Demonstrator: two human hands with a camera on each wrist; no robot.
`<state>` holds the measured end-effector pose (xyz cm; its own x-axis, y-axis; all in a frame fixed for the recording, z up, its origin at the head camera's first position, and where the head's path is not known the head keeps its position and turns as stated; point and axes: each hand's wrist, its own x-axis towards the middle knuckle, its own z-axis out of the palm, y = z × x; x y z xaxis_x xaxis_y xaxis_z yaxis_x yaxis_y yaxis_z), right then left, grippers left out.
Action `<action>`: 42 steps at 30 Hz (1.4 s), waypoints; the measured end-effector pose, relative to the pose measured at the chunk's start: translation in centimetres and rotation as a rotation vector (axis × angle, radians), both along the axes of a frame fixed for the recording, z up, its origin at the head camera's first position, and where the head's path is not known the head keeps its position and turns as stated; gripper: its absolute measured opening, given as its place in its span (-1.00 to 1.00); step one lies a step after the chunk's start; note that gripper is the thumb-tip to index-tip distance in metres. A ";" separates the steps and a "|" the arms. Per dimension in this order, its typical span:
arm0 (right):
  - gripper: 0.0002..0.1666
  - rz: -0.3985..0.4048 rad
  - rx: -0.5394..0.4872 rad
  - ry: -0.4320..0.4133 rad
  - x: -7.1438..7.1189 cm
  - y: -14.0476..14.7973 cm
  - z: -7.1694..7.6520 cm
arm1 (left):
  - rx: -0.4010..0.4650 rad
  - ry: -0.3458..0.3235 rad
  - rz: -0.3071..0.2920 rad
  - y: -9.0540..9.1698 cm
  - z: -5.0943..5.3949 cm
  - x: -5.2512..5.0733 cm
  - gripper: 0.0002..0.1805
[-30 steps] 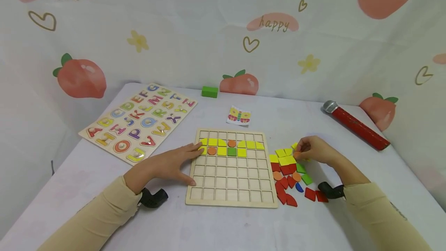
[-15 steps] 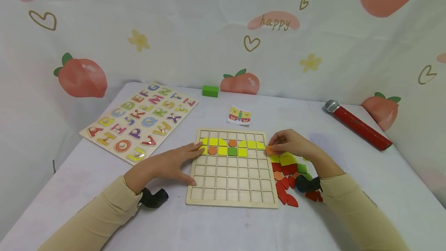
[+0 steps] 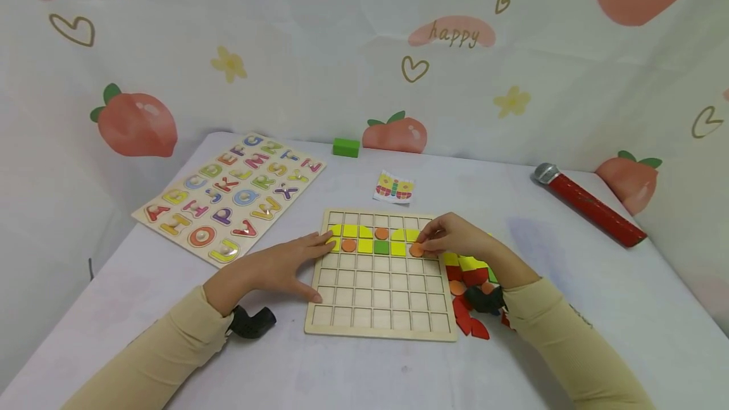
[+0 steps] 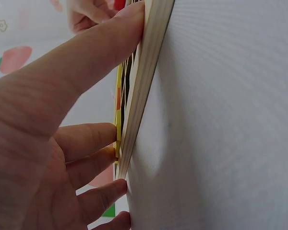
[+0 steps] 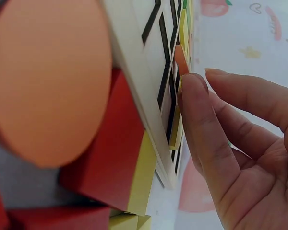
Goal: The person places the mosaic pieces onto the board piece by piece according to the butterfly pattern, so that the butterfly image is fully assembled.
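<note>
Orange disc (image 3: pixel 416 250), pinched in the right grip (image 3: pixel 455 236), looks tilted only in the right wrist view.

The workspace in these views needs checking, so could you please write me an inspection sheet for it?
Surface: white table, with tiles and boards on it.
Job's things: grid board with placed tiles in its upper rows; loose tiles piled at its right; picture card beyond it.
Clutter: letter board, green block, red-handled microphone.
Hands: left hand rests on the grid board's left edge; right hand holds an orange disc at the board's right side.
Cables: thin dark line by the table's left edge, possibly a cable; cannot tell.
Surroundings: white backdrop printed with peaches, hearts and flowers.
</note>
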<state>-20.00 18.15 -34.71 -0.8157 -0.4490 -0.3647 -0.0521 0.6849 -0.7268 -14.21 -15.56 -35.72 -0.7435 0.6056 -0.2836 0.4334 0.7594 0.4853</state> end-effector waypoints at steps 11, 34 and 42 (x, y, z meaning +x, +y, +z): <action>-0.69 0.005 0.037 0.058 0.3 0.6 0.2 | 0.004 0.002 -0.002 -0.1 0.0 0.0 0.07; -0.63 -0.103 0.172 0.034 -1.3 7.6 -0.7 | -0.002 0.010 -0.002 -0.3 -0.2 -0.1 0.06; -0.71 -0.056 0.184 0.025 -1.3 7.1 -0.8 | 0.001 0.004 -0.001 -0.2 -0.1 -0.1 0.05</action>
<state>-21.33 25.30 -35.50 -0.8472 -0.3306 -0.4160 -0.0266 0.8082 -0.5882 -14.31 -15.75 -35.83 -0.7439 0.6068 -0.2800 0.4362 0.7583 0.4844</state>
